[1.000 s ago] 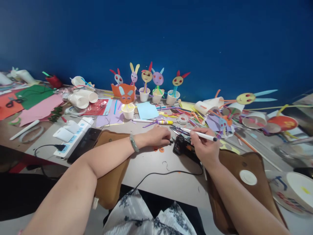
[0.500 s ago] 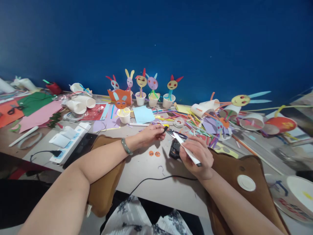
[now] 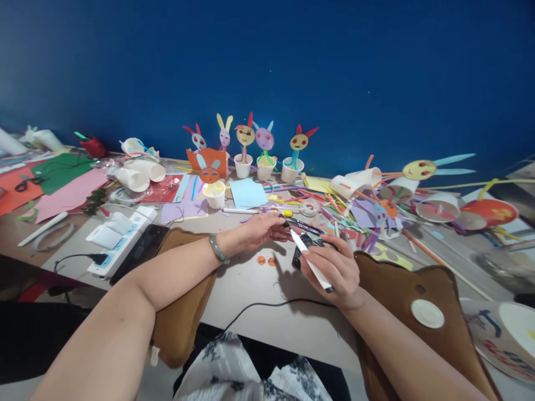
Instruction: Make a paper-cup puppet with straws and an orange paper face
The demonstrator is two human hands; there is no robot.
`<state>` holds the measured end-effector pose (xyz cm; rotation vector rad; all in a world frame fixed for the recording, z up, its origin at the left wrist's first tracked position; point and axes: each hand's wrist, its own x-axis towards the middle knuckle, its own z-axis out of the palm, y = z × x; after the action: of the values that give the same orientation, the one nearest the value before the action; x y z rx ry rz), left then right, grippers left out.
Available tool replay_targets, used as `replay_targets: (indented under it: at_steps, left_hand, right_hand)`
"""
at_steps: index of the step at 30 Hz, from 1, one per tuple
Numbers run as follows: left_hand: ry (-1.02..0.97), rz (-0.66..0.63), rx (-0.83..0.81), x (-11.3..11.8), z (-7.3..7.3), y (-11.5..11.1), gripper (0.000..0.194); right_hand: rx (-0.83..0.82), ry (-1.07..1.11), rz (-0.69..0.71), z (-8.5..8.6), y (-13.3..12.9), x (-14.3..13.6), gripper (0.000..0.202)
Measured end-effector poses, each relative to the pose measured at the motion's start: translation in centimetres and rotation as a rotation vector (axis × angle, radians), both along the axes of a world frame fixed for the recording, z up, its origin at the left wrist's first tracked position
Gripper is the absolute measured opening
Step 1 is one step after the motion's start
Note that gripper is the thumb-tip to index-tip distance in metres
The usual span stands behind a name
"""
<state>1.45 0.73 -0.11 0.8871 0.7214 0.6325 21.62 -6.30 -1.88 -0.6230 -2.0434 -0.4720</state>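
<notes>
My left hand [image 3: 264,229], with a green bangle [image 3: 219,249] at the wrist, pinches a small black marker cap [image 3: 286,224]. In my right hand [image 3: 337,274] a white marker [image 3: 314,264] slants with its front end up and to the left, close by the cap. Whether marker and cap touch, I cannot tell. Two small orange paper discs [image 3: 266,260] with dark marks lie on the table below my left hand. A black object [image 3: 297,257] is partly hidden behind my right hand.
Several paper bunny faces stand in white cups [image 3: 213,196] along the blue wall. A white power strip [image 3: 122,241] lies to the left. Coloured sticks and paper scraps are strewn at the right, near tipped cups [image 3: 438,208]. Brown cushions [image 3: 401,312] flank the work spot.
My right hand has moved slightly left, bringing the marker's front end up to the cap in my left hand. The whole view has shifted a little.
</notes>
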Motion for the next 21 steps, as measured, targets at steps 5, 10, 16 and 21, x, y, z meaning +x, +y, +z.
replay_targets:
  at_steps: [5,10,16,21]
  left_hand:
    - [-0.046,-0.037,0.007,0.0,-0.2,-0.1,0.019]
    - [-0.075,-0.057,-0.01,0.1,-0.9,-0.1,0.023]
    - [-0.029,-0.078,0.044,0.0,-0.9,-0.3,0.023]
    - [0.157,-0.045,0.253,-0.5,0.6,-0.7,0.005]
  right_hand:
    - [-0.044,-0.015,-0.005,0.0,0.0,0.1,0.03]
    - [-0.021,-0.026,-0.007,0.1,0.2,0.0,0.028]
    - [-0.091,0.047,0.0,-0.6,0.2,0.1,0.035]
    - [-0.28,0.287,0.014,-1.3,0.3,0.2,0.034]
